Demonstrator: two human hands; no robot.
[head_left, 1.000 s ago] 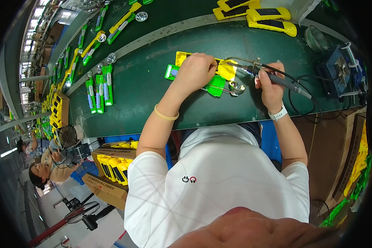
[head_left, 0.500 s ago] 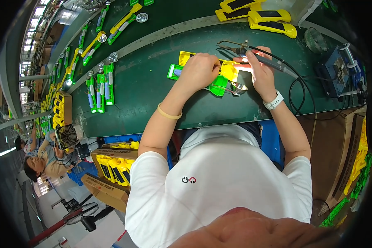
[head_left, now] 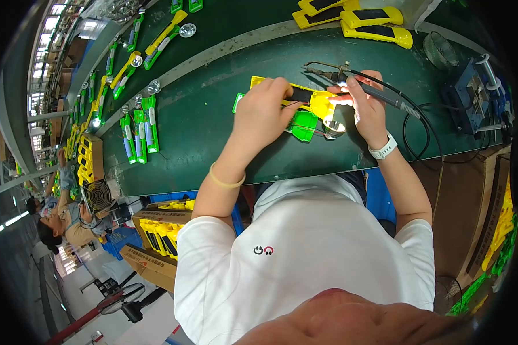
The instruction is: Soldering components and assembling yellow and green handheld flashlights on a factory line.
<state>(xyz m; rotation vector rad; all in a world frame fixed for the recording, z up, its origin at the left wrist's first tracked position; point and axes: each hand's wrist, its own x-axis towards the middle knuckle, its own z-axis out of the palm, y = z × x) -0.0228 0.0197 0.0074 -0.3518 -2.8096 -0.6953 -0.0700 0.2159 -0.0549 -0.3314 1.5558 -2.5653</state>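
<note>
My left hand [head_left: 261,112] is curled over the left part of a yellow flashlight shell [head_left: 323,105], its fingertips partly hidden. Beneath the same hand lies a green flashlight shell [head_left: 303,125], with thin wires running across it. Next to it a round silver reflector [head_left: 333,127] rests on the bench. In my right hand [head_left: 367,112] is a soldering iron [head_left: 380,95], its tip pointing left above the yellow shell. Fingers of that hand reach to the shell's right end, lit red by a bright light there.
A blue soldering stand [head_left: 469,95] and a wire-mesh cup [head_left: 439,52] are at the right. Yellow solar-panel shells [head_left: 377,34] lie at the back. Green flashlight parts [head_left: 139,135] line the left. Cartons of yellow parts [head_left: 161,237] stand below, and a co-worker [head_left: 69,221] is at far left.
My left hand has shifted left along the yellow shell, uncovering its dark middle and the wires. My right hand keeps the soldering iron in about the same place.
</note>
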